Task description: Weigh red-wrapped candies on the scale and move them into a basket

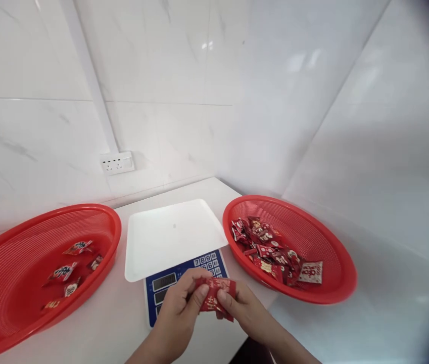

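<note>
A small red snack packet [214, 296] with pale lettering is held between both my hands, above the near edge of a digital scale. My left hand [182, 306] pinches its left side with the thumb on top. The thumb of my right hand [242, 306] presses on its right side, with the fingers behind. Under my hands, the scale's blue keypad panel [180, 268] is partly covered. Its white weighing tray [174, 232] has nothing lying on it. To the right, a red basket [335, 253] holds a pile of red packets [263, 242] and one whitish packet [310, 272].
A second red basket [20, 227] stands at the left with several packets [62, 273] in it. Both baskets flank the scale on a white table [115, 308]. Behind are tiled walls, with a power socket [117, 163] and a cable duct [93, 76].
</note>
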`<state>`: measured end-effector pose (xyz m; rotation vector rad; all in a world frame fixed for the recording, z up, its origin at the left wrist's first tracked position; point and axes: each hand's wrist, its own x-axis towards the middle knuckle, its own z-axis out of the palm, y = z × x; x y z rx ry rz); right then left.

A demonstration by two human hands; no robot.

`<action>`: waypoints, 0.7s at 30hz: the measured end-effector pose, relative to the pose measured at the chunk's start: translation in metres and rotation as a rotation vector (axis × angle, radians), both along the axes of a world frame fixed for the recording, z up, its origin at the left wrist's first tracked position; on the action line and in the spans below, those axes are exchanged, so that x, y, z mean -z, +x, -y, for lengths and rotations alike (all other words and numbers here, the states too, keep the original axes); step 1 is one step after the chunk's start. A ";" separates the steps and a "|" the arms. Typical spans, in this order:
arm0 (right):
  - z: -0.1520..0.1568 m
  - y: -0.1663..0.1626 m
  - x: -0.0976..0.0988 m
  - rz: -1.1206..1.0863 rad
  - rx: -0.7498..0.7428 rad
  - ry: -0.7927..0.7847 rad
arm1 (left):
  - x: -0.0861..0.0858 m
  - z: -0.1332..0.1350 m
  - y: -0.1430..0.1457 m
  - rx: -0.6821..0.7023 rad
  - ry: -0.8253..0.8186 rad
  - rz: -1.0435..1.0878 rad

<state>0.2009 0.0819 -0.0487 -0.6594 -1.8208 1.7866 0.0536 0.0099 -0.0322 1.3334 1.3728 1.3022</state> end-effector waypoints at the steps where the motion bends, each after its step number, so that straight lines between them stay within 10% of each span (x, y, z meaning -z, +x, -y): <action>1: -0.001 -0.001 -0.003 0.013 -0.028 0.022 | 0.000 0.001 -0.003 -0.021 0.004 -0.013; 10: -0.018 -0.049 -0.030 -0.028 0.111 -0.085 | -0.014 0.000 -0.039 -0.436 0.004 0.065; 14: -0.029 -0.056 -0.035 0.009 -0.061 -0.236 | -0.024 0.001 -0.058 -0.528 0.069 0.164; 17: -0.040 -0.038 -0.044 0.152 -0.123 -0.052 | -0.023 0.002 -0.069 -0.533 0.115 0.212; 21: -0.071 0.007 -0.064 0.248 0.209 0.345 | -0.021 0.003 -0.076 -0.512 0.117 0.234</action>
